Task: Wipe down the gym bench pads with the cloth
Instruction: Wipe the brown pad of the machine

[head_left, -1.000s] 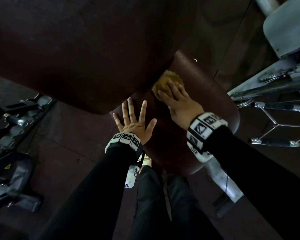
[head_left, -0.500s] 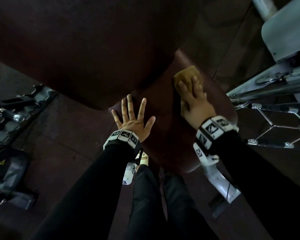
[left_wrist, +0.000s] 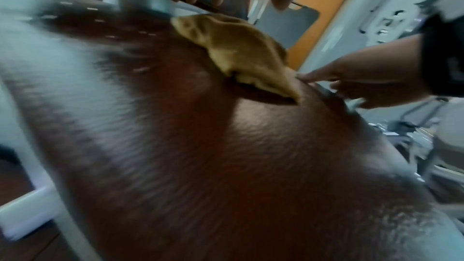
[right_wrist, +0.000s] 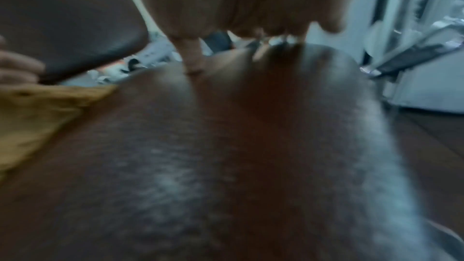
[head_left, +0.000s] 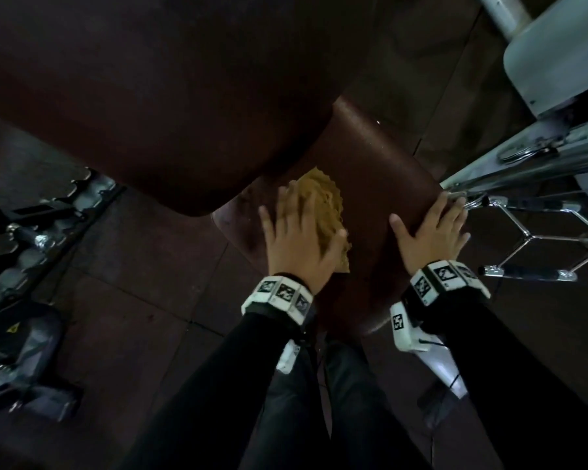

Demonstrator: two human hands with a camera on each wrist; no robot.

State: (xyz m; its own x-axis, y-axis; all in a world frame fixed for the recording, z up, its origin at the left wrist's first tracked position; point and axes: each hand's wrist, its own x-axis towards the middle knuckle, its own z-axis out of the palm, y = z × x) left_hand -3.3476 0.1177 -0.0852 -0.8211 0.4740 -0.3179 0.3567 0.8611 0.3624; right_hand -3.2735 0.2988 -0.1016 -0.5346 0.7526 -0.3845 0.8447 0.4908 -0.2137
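Observation:
The dark red seat pad [head_left: 370, 171] lies below the large tilted back pad [head_left: 150, 96]. A crumpled yellow cloth [head_left: 323, 198] sits on the seat near the gap between the pads. My left hand [head_left: 296, 228] lies flat over the cloth and presses it onto the seat, blurred by motion. Resting flat on the seat's right edge is my right hand [head_left: 428, 228], fingers spread and holding nothing. The left wrist view shows the cloth [left_wrist: 241, 53] bunched on the seat pad [left_wrist: 200, 146], with the right hand [left_wrist: 364, 74] beyond it. In the right wrist view the cloth [right_wrist: 37, 116] appears at the left.
A white machine frame [head_left: 557, 56] and a chrome cable handle [head_left: 530, 239] stand close to the seat's right side. A dark equipment rack [head_left: 31, 232] sits on the floor at the left. My legs [head_left: 319, 401] are right below the seat's near end.
The cloth has gone from under my right hand to under my left hand. My right hand has moved to the seat's right edge; my left hand has shifted right onto the cloth.

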